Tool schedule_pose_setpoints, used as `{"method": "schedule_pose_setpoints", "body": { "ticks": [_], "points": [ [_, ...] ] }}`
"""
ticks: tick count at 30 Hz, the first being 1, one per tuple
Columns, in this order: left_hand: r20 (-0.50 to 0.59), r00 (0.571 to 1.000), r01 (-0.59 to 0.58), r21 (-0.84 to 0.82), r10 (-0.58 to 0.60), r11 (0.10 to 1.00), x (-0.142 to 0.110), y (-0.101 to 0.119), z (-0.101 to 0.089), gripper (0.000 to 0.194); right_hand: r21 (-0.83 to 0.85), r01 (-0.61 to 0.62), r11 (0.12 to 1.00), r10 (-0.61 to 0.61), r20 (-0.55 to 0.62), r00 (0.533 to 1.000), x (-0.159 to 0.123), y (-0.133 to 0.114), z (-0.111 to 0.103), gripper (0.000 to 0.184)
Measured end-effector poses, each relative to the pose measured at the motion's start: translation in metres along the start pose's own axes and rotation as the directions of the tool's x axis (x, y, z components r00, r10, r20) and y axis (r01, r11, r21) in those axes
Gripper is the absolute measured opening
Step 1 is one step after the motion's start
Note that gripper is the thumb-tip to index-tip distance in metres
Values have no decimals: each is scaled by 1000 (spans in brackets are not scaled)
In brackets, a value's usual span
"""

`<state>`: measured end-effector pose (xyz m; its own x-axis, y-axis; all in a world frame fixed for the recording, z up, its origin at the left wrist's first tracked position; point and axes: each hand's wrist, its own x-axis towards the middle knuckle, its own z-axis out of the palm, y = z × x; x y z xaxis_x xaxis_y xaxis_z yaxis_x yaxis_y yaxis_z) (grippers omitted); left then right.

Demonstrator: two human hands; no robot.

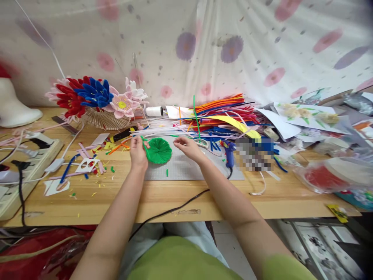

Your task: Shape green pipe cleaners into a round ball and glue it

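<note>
A round green disc [159, 151] of fuzzy pipe cleaner, with lines running out from its centre, is held at its left edge by my left hand [138, 151]. The fingers are closed, and a green strand shows by the fingertips. To the right of the disc, my right hand [187, 147] is apart from it, thumb and fingertips drawn together over a grey cutting mat [186, 171]. Whatever the right fingertips hold, if anything, is too small to make out. A short green piece [167, 172] lies on the mat just below the disc.
Bundles of coloured pipe cleaners [224, 112] lie behind the mat. A blue glue gun [229, 153] rests at its right. Fuzzy flowers [96, 95] stand back left. A power strip [37, 167] is at far left, plastic-wrapped items [329, 175] at right. A black cable [171, 210] crosses the front.
</note>
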<state>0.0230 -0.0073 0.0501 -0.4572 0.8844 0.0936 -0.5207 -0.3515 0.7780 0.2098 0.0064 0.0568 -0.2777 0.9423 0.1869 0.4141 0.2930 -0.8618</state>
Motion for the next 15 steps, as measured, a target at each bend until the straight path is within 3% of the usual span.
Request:
{"method": "schedule_pose_setpoints", "body": {
  "ticks": [2,4,7,10,13,15],
  "points": [
    [-97,995,6,-63,-12,998,13,8,-14,21,26,-16,1000,17,-44,999,28,-1,27,21],
    [-151,980,113,-109,-128,988,18,7,-24,17,-5,53,999,-53,-27,998,47,-2,49,26],
    [-65,950,291,-168,-305,942,15,-3,-30,18,-77,213,974,-206,89,975,61,-5,68,28],
    [29,932,359,-227,-362,905,13,-10,-30,19,-99,224,969,-206,166,964,64,-6,76,18],
    [13,919,380,-292,-394,877,19,-7,-32,19,-59,205,977,-205,5,979,62,-8,77,14],
    [-21,924,353,-340,-383,872,23,-1,-36,18,-62,273,960,-280,-209,937,58,-11,73,17]
  ]
}}
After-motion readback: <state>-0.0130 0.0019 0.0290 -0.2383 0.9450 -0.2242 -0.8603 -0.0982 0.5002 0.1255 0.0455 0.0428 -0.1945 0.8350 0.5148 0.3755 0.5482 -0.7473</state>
